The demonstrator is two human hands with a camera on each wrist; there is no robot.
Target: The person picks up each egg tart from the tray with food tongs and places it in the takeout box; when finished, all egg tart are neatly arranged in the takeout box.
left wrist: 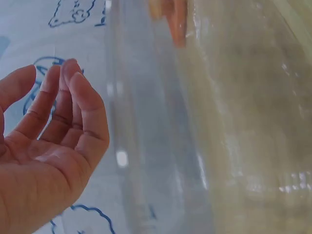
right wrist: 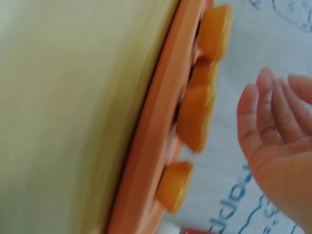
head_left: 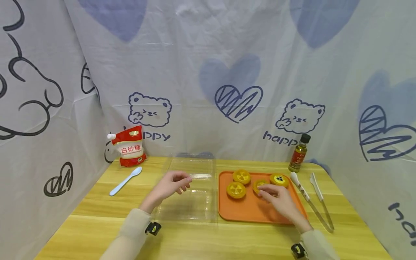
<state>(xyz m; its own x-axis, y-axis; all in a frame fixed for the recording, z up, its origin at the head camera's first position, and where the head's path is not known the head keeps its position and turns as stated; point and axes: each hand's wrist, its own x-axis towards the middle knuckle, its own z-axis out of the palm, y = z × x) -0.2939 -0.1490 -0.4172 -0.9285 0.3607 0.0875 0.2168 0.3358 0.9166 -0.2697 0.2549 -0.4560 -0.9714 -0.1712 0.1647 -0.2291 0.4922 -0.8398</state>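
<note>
Over an orange tray point(head_left: 240, 213) on the right, my right hand point(head_left: 281, 202) hovers with loosely bent fingers and holds nothing. It partly covers one yellow tart point(head_left: 259, 184). Two more tarts with yellow pieces on top, a rear one point(head_left: 242, 176) and a front one point(head_left: 236, 190), sit to its left; a tart with dark berries point(head_left: 279, 179) is to its right. In the right wrist view the hand point(right wrist: 278, 131) is apart from the tarts point(right wrist: 197, 117). My left hand point(head_left: 170, 186), relaxed and holding nothing, hangs above a clear plastic box point(head_left: 203, 213) lying opened out.
A red and white sugar bag point(head_left: 131, 148) stands at the back left, a light blue spoon point(head_left: 126, 181) in front of it. Right of the tray lie metal tongs with white tips point(head_left: 320, 213). A small oil bottle point(head_left: 298, 154) stands behind, near the cloth backdrop point(head_left: 195, 43).
</note>
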